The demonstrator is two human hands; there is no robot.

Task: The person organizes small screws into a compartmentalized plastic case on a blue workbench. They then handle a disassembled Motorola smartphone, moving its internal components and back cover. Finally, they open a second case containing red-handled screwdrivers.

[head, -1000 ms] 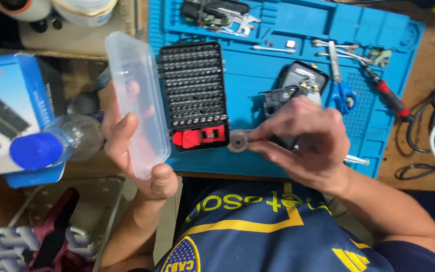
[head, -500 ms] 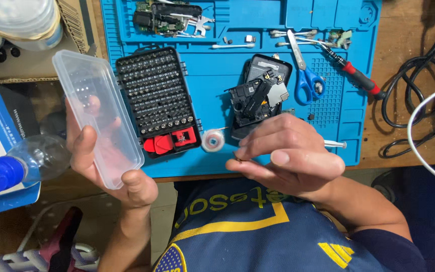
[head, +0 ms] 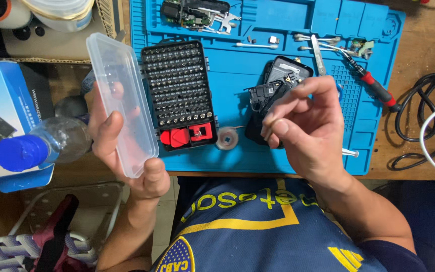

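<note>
Our left hand grips the clear lid; our right hand pinches something tiny above the blue mat.

One view only, worn on the head, looking almost straight down over the chest onto the blue work mat. Close range: left hand and right hand filling the middle, mat edges cropped at the top (far side of the bench out of view). No second view to share with.
</note>
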